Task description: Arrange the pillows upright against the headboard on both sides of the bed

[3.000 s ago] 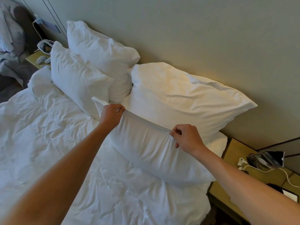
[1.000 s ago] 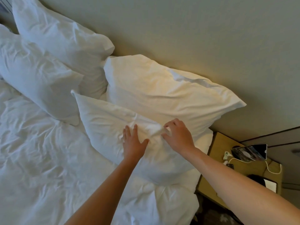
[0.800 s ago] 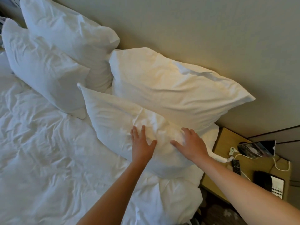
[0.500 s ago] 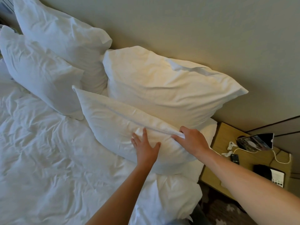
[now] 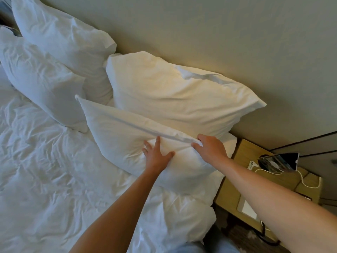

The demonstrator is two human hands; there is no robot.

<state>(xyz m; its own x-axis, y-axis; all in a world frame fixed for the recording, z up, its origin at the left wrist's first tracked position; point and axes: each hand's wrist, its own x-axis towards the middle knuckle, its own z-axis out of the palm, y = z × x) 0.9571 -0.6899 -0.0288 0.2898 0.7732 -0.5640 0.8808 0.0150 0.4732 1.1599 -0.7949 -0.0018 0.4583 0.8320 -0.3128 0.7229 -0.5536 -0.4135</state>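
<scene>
1. Hands on the front pillow (image 5: 127, 136) of the near side: the left hand (image 5: 156, 156) lies flat on its face, fingers spread and straight, pressing into the stuffing; the right hand (image 5: 209, 148) has its fingers curled over the top seam, pinching the edge of the case.
2. Position check: this pillow stands on its long edge on the duvet (image 5: 51, 179), leaning back onto the larger back pillow (image 5: 173, 95), which rests against the headboard (image 5: 200, 33).
3. Far side: two more pillows, far front pillow (image 5: 42, 83) before far back pillow (image 5: 60, 33), both upright and leaning the same way.
4. Step in hand, by my reading: the final plumping and squaring of the near pair, so the job looks close to done.
5. Next move calls for a gentle tug along the seam to level the top, a pat to even the dent under the left palm, then a clean release so it does not slump forward.
6. Containers: none in play. The bedside table (image 5: 235, 190) carries a propped tablet (image 5: 279, 161) and a white cable (image 5: 306, 181); nothing there holds anything.
</scene>
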